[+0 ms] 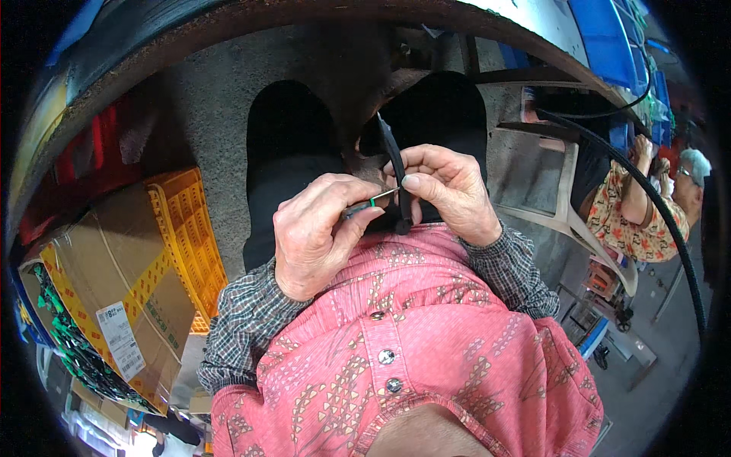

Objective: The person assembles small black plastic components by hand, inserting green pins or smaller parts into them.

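Above the black trousers [295, 137], a dark strip [391, 145], pinched between thumb and fingers of the right hand [451, 186], the nearer one. Long axis running from just by the pink shirt [426, 305] out toward the knees. From its left, a slim tool [372, 202], gripped in the left hand [316, 232], thin end pointing crosswise at the strip; impossible to tell whether touching or piercing.

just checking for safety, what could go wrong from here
The thin tool in the left hand could slip: its metal tip lies close to the thumb of the right hand and might jab it. The black strip, pinched by the right hand with its upper end free, could twist or drop if pushed hard.
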`<state>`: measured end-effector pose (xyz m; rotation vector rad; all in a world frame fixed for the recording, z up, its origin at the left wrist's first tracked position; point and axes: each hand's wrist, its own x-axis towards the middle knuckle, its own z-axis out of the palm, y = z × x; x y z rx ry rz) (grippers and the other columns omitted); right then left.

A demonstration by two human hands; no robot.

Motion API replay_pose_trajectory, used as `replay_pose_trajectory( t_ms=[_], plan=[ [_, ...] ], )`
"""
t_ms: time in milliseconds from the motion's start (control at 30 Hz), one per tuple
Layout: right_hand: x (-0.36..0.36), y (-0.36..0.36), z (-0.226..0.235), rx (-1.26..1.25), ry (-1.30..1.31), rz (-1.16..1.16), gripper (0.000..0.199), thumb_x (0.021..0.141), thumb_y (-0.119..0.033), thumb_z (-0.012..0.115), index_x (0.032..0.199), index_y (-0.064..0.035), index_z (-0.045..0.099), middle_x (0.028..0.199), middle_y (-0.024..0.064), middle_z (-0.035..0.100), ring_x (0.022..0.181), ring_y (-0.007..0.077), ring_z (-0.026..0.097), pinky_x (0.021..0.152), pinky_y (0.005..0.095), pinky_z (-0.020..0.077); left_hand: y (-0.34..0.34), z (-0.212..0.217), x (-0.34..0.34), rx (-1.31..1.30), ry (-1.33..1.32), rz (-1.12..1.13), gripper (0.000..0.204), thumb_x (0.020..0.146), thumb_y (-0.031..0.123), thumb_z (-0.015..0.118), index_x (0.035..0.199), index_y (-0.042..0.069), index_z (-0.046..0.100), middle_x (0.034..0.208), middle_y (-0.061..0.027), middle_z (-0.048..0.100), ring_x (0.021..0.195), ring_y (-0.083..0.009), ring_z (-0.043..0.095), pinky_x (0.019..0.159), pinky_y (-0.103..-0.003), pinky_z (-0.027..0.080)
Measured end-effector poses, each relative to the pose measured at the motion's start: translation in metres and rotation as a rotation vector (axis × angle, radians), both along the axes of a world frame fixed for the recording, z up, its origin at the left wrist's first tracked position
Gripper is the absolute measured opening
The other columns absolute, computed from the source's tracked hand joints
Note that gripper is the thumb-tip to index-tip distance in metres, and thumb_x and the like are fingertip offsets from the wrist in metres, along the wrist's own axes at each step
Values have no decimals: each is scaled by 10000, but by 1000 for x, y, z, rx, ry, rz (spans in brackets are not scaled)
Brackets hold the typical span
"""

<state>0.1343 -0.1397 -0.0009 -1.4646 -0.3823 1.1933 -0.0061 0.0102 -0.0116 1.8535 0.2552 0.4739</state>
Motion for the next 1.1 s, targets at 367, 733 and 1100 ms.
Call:
replay_pose_trajectory(
  t_ms=[367,733,1100],
  plan=[
    [-1,3,-6,126,-43,-63,312,923,-95,564,1213,10,514,796,43,622,600,71,592,510,193,487,0,-3,-1,-67,7,-8,222,718,17,749,918,19,652,874,-114,670,790,-216,660,675,-288,526],
    [0,-1,-13,27,-216,70,268,881,22,550,1133,-39,617,856,-4,587,663,30,563,604,177,495,2,-2,-5,-257,30,-18,206,749,-6,728,944,6,663,916,-104,662,803,-151,627,712,-250,486],
    [10,-2,-15,150,-575,199,180,771,-91,713,921,-4,669,873,73,604,806,166,571,710,283,463,1,-4,-9,-499,100,-1,227,799,13,708,1017,6,645,950,-81,655,821,-124,642,710,-229,519]
  ],
)
